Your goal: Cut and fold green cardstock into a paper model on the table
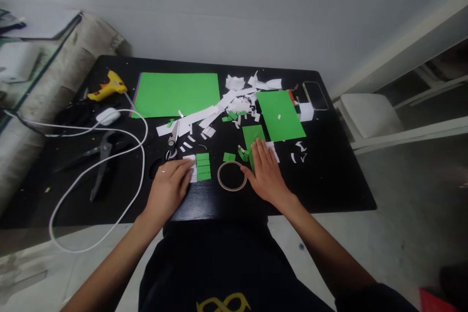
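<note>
My left hand [168, 181] rests on the table with its fingertips on a small white paper piece [190, 178]. Right beside that piece lies a green paper piece [204, 166] marked across into several strips. My right hand [265, 170] lies flat, fingers stretched out, over a narrow green paper strip [253, 134]. Its thumb reaches the edge of a thin ring [232, 189], perhaps a tape roll. Small green scraps [229, 157] lie between the hands. Whether the left fingers pinch anything is hard to see.
Scissors [173, 140], white paper scraps [237, 102], a large green sheet [179, 92] and a smaller green sheet [280, 114] lie on the black table [329, 180]. A yellow glue gun [109, 87], pliers-like tool [103, 156] and looping white cable [144, 170] occupy the left; a phone [315, 96] the right.
</note>
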### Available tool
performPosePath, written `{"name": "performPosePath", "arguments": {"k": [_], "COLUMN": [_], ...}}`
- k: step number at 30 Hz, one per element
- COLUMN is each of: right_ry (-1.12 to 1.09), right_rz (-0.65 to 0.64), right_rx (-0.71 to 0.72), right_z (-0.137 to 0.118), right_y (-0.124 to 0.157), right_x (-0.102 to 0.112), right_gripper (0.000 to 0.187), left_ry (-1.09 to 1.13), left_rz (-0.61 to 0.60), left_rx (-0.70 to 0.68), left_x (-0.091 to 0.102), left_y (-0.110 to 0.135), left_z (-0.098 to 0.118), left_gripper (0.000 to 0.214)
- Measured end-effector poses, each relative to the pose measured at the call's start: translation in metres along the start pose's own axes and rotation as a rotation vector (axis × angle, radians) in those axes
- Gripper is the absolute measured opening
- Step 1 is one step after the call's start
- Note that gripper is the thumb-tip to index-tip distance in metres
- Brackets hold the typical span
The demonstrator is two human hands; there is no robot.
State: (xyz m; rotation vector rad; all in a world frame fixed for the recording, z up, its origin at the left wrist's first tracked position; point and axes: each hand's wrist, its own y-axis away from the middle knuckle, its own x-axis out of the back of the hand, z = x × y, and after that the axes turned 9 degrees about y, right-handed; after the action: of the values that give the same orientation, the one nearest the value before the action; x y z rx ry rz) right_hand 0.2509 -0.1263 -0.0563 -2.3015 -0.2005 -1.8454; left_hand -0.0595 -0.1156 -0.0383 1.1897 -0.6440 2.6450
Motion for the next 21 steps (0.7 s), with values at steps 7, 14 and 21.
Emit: {"name": "performPosePath", "arguments": {"k": [7,14,21], "right_ry": [0.008,-0.002,-0.319], "right_rz": [-0.014,-0.022,0.02], "right_rx": [-0.003,-0.009,-0.142], "right_z": [-0.001,-0.001,0.008], "right_y": [0.001,0.001,-0.005], "right_x": [0.001,0.0,0.015], "right_gripper": [0.09,0.089,0.062], "left_ry": [-0.115,-0.236,-0.125], "left_rz": [-0.071,-0.092,-0.032], "left_rx": [-0.041,-0.088,0.001], "left_x": [-0.004,-0.01,-0.009], "left_y": [0.01,0.016,0.009], "left_z": [0.004,0.016,0.018], "left_gripper": [0.044,0.051,0.036]}}
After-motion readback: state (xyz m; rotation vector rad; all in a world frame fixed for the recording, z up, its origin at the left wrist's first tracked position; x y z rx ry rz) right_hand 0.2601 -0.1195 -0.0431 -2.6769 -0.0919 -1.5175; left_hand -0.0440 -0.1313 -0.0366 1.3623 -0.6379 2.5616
